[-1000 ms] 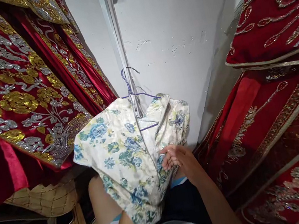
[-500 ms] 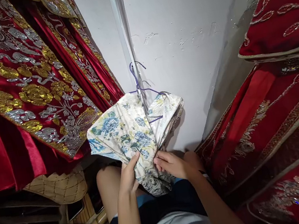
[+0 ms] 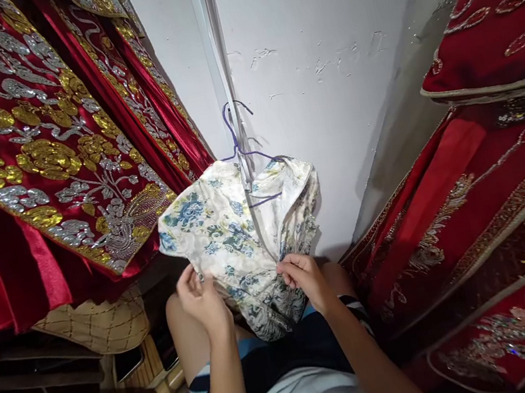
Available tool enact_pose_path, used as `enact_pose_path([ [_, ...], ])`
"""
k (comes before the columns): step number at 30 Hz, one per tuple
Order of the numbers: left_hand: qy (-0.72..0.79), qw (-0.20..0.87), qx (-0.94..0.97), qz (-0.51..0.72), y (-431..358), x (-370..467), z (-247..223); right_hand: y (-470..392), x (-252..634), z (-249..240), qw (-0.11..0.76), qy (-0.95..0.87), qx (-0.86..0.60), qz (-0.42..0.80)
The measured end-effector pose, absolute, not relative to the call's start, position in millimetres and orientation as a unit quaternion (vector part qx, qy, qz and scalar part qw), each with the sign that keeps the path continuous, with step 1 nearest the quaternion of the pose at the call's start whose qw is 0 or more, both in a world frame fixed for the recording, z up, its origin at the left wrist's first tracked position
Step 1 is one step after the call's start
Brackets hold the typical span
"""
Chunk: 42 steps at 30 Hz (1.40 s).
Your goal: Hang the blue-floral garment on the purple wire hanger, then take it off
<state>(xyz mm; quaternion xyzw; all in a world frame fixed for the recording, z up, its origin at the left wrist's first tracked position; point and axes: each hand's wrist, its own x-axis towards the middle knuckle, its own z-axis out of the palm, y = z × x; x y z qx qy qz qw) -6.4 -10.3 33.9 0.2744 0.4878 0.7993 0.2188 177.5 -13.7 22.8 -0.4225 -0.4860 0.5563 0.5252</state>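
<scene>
A white garment with blue flowers [image 3: 228, 230] hangs on a thin purple hanger [image 3: 237, 150] in front of the wall. My left hand [image 3: 205, 298] pinches the garment's left edge below the sleeve. At the lower end of the front opening, my right hand [image 3: 303, 278] grips the fabric between thumb and fingers. The lower part of the garment is bunched and hangs over my lap.
Red garments with gold and silver sequins [image 3: 53, 159] hang at the left, and more red beaded garments [image 3: 508, 180] at the right. A white strip [image 3: 218, 42] runs down the pale wall [image 3: 301, 13]. Wooden slats [image 3: 36, 382] lie at the lower left.
My left hand has moved left from the garment's front to its side edge, and the left sleeve hangs flatter. My right hand remains at the opening, slightly further right.
</scene>
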Motion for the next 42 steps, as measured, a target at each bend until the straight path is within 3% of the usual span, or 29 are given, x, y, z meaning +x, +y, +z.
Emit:
enact_pose_path([
  [2,0.492,0.09,0.304,0.811,-12,2,23,-14,180,24,0.521,-0.485,-0.426,0.558],
  [3,0.493,0.079,0.35,0.793,-15,8,17,-14,180,25,0.518,-0.491,-0.425,0.556],
  [7,0.475,0.205,0.588,0.621,-24,38,-1,-16,174,22,0.497,-0.512,-0.423,0.559],
  [12,0.491,0.244,0.643,0.534,-21,54,-5,-6,176,36,0.47,-0.524,-0.395,0.59],
  [22,0.489,0.227,0.689,0.484,1,34,-22,75,176,195,0.583,-0.532,-0.308,0.531],
  [26,0.467,0.213,0.692,0.507,17,16,16,72,166,202,0.577,-0.567,-0.289,0.512],
  [30,0.384,0.126,0.675,0.618,33,12,99,65,170,189,0.581,-0.585,-0.285,0.488],
  [35,0.362,-0.034,0.767,0.529,53,24,184,72,172,182,0.595,-0.611,-0.284,0.438],
  [38,0.372,-0.098,0.767,0.513,60,24,201,77,167,165,0.603,-0.605,-0.343,0.39],
  [42,0.424,-0.112,0.653,0.618,71,-13,197,71,163,122,0.565,-0.594,-0.388,0.422],
])
